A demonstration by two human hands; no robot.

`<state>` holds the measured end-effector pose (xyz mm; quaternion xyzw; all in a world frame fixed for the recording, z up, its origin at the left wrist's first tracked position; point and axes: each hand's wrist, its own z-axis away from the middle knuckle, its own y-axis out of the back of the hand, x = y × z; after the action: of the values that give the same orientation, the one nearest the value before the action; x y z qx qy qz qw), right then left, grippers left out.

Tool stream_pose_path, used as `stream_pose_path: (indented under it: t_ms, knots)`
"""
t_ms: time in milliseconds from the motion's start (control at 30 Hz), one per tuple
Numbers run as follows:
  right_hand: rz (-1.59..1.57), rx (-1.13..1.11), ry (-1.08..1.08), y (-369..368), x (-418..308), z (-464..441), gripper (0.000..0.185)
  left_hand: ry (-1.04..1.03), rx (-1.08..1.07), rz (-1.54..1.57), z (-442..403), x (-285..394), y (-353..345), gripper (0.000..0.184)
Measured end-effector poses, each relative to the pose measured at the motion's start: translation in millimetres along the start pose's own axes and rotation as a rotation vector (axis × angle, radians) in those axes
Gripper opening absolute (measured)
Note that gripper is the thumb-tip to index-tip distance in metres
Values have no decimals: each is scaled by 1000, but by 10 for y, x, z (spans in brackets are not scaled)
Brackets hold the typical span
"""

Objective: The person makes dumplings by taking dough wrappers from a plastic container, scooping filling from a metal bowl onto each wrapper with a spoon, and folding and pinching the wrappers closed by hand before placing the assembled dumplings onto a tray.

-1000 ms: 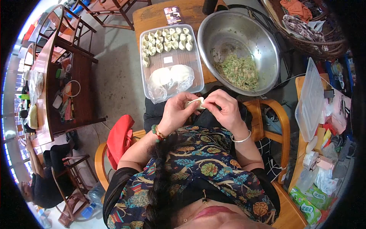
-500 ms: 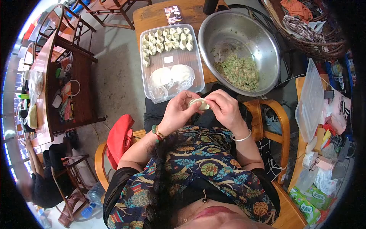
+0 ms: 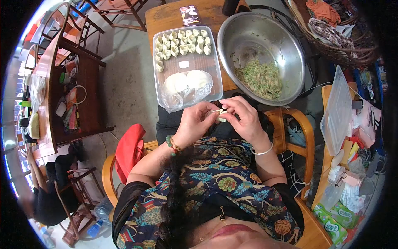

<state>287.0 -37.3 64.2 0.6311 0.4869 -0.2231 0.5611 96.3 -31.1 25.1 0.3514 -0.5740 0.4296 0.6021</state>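
Between my hands, above my lap, is a small pale dumpling (image 3: 222, 115), largely covered by my fingers. My left hand (image 3: 194, 122) is closed on its left side, thumb in front. The thumb of my right hand (image 3: 243, 121) presses its right end, with the fingers curled over from above. Just beyond, a clear plastic tray (image 3: 183, 74) carries rows of folded dumplings (image 3: 183, 42) at its far end. Stacked round wrappers (image 3: 187, 81) in plastic film lie at its near end. A large steel basin (image 3: 265, 33) to the right holds green chopped filling (image 3: 262, 79).
Tray and basin rest on a wooden table (image 3: 159, 18), with a printed card (image 3: 189, 15) behind the tray. A clear lid (image 3: 336, 112) leans over the cluttered right-hand bench. The red cloth (image 3: 129, 149) hangs by my left arm. Far left, another person (image 3: 54, 186) sits beside a table.
The dumpling has been turned and folded smaller, so less of it shows. My right-hand fingers have lifted and curled over it. The tray and basin look the same.
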Motion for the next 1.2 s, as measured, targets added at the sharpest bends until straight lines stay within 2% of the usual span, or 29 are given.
stream_pose_path:
  t_ms: [33, 133, 267, 367, 433, 567, 667, 733, 867, 933, 1167, 1200]
  knots:
    - [-7, -8, -15, -11, 11, 0, 19, -20, -10, -77, 3, -2, 8, 12]
    - [74, -32, 75, -22, 56, -14, 19, -35, 9, -61, 17, 16, 8, 16]
    - [70, -50, 92, -11, 50, -32, 17, 0, 24, -47, 15, 64, 13, 21]
    - [105, -45, 103, 24, 29, -44, 12, -62, -1, 110, 5, 39, 20, 22]
    - [108, -13, 82, 36, 27, -45, 11, 48, -14, 332, -10, 44, 46, 19]
    - [115, 18, 128, 12, 18, -47, 14, 63, 7, 344, -10, 45, 55, 17]
    - [95, -22, 179, 15, 11, -46, 17, 44, 52, 238, 9, 14, 38, 14]
    - [83, -46, 108, 5, -3, -39, 17, 24, 44, 61, 12, 1, 44, 12]
    - [66, -3, 46, -46, -34, -50, 20, -34, 54, -27, 11, -7, 27, 11]
    - [136, -40, 110, -50, 3, -47, 21, -23, 50, -303, 22, 66, 39, 9]
    - [155, -71, 132, -5, 39, -54, 17, -65, 23, -136, 26, 80, 15, 13]
    - [156, -41, 134, 2, 35, -52, 16, -68, 28, 6, 26, 95, -3, 14]
